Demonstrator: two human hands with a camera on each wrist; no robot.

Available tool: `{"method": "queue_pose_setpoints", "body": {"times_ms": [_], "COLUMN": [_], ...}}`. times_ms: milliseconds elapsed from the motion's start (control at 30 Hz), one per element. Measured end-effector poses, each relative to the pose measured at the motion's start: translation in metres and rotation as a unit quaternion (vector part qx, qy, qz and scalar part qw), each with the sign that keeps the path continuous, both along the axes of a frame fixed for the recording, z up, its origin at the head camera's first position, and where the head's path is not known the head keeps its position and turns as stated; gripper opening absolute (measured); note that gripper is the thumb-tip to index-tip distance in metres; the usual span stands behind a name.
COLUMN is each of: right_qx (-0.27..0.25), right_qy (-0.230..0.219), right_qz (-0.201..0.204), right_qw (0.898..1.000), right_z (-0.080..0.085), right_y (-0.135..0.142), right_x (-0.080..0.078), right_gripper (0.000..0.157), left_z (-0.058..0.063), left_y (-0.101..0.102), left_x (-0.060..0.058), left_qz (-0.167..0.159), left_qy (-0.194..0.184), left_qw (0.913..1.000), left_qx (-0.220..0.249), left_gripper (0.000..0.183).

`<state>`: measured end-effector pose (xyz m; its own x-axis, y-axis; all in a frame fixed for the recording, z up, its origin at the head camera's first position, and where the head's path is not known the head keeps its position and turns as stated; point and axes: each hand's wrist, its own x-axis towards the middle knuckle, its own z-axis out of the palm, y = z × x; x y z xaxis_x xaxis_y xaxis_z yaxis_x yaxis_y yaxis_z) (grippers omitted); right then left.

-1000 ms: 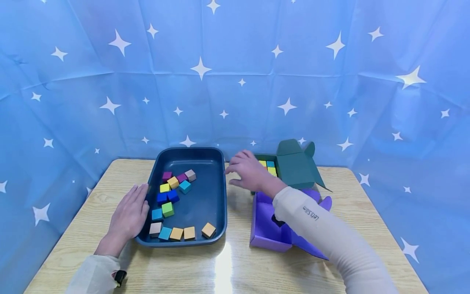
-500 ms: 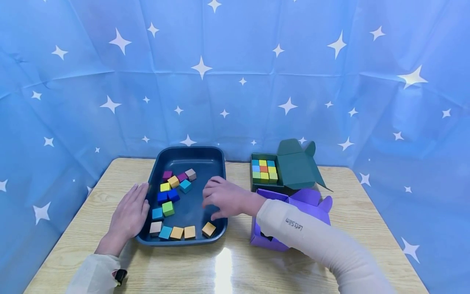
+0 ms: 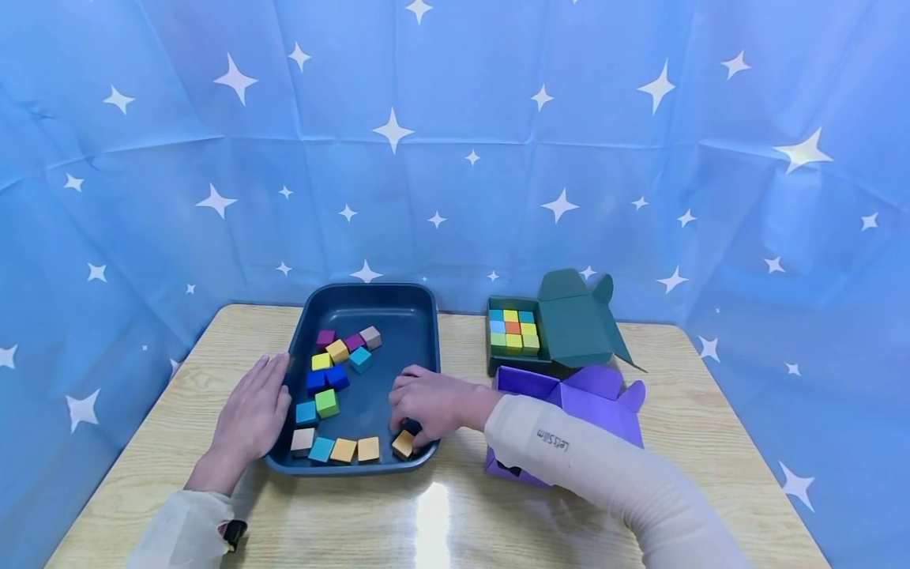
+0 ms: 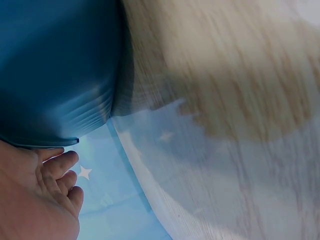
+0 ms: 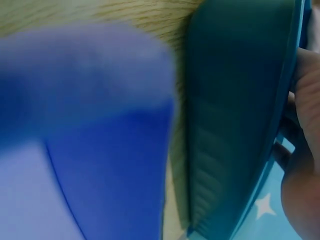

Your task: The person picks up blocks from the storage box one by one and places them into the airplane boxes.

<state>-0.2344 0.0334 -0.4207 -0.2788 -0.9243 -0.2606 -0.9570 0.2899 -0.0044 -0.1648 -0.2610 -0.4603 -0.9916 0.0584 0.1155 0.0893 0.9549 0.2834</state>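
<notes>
A dark blue tray (image 3: 284, 462) holds several coloured cubes. My left hand (image 3: 250, 411) lies along its left rim with straight fingers, touching the edge from outside. The left wrist view has that hand (image 4: 47, 187) beneath the rim. Over the tray's front right corner, my right hand (image 3: 430, 403) pinches an orange cube (image 3: 402, 445), thumb at its right side and curled fingertips behind it. In the right wrist view the tray wall hides the cube and fingertips. More orange cubes (image 3: 368, 449), a teal cube (image 3: 321, 450) and a lime cube (image 3: 327, 403) sit farther left.
A green box (image 3: 513, 365) with its lid flung open to the right holds rows of coloured cubes. In front of it stands an open purple box (image 3: 526, 383), partly hidden by my right sleeve. Both rest on the wooden table (image 3: 341, 521), before a starry blue curtain.
My right hand has moved left from beside the green box into the tray, then down onto the orange cube at the front right corner. The left hand has stayed on the rim.
</notes>
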Motion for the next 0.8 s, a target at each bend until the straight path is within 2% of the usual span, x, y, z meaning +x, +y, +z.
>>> {"method": "queue_pose_setpoints", "body": {"times_ms": [567,800], "right_qx": [0.024,0.016], "right_qy": [0.013,0.03], "right_qz": [0.004,-0.001], "right_qw": [1.0,0.999], "right_z": [-0.0053,0.0036], "right_y": [-0.0058,-0.0063], "right_x": [0.0025,0.0012], "right_gripper": [0.027,0.03], "left_z": [-0.0005,-0.0003], "left_y": [0.0007,0.0009], "left_x": [-0.0004,0.0001], "left_qz": [0.003,0.005], "left_qy": [-0.002,-0.004], "left_qw": [1.0,1.0], "left_qx": [0.004,0.002], "left_gripper": [0.057,0.057]}}
